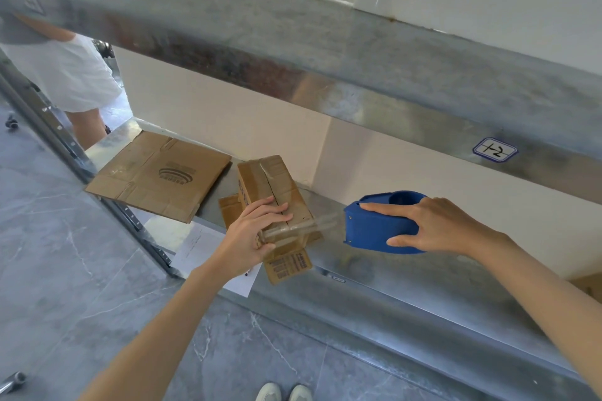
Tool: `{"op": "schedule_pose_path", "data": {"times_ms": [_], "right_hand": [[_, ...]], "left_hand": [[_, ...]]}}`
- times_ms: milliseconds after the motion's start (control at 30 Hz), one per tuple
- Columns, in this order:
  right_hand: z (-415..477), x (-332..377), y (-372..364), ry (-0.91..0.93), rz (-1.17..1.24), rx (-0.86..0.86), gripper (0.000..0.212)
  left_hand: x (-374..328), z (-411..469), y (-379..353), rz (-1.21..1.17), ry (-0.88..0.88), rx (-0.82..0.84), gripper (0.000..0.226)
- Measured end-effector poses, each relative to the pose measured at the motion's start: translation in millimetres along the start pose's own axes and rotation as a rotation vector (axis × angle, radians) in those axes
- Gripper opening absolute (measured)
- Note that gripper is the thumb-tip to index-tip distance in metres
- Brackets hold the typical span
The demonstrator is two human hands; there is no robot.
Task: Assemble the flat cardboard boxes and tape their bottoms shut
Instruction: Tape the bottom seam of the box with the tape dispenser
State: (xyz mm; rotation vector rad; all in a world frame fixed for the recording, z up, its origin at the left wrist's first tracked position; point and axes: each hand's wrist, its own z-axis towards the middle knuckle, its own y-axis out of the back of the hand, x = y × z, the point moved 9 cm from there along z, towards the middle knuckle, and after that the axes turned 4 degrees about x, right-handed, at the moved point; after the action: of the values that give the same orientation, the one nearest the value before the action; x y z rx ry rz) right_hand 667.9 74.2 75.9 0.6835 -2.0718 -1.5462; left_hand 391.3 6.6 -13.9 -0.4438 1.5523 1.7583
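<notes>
Box (pixel 272 192) near shelf (pixel 407 289) front edge, left hand (pixel 252 234) clamping it, right hand (pixel 433 226) gripping tape dispenser (pixel 374 228): keep strip taut, centered on seam.

bystander (pixel 65 74) mostly hidden behind upper shelf (pixel 293 51), shoes (pixel 283 393) cut by bottom edge, box (pixel 273 185) lettering unreadable

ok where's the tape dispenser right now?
Head view, right of centre: the blue tape dispenser is held in the right hand, over the shelf, just right of the box the left hand holds.
</notes>
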Motion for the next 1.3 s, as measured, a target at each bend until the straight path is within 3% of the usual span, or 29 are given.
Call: {"op": "schedule_pose_path", "data": {"times_ms": [500, 900, 1300], "right_hand": [[27.7, 27.8, -28.4, -0.125, -0.144, -0.082, 0.077], [50.7, 71.2, -51.7, -0.156, -0.17, -0.092, 0.074], [82.6, 71.5, -56.3, -0.172, -0.06, -0.127, 0.07]], "left_hand": [[-13.2, -2.3, 0.2, 0.146, -0.036, 0.103, 0.068], [-12.5, -2.3, 6.3, 0.121, -0.03, 0.085, 0.067], [-8.6, 2.4, 5.9, 0.082, -0.027, 0.108, 0.066]]}}
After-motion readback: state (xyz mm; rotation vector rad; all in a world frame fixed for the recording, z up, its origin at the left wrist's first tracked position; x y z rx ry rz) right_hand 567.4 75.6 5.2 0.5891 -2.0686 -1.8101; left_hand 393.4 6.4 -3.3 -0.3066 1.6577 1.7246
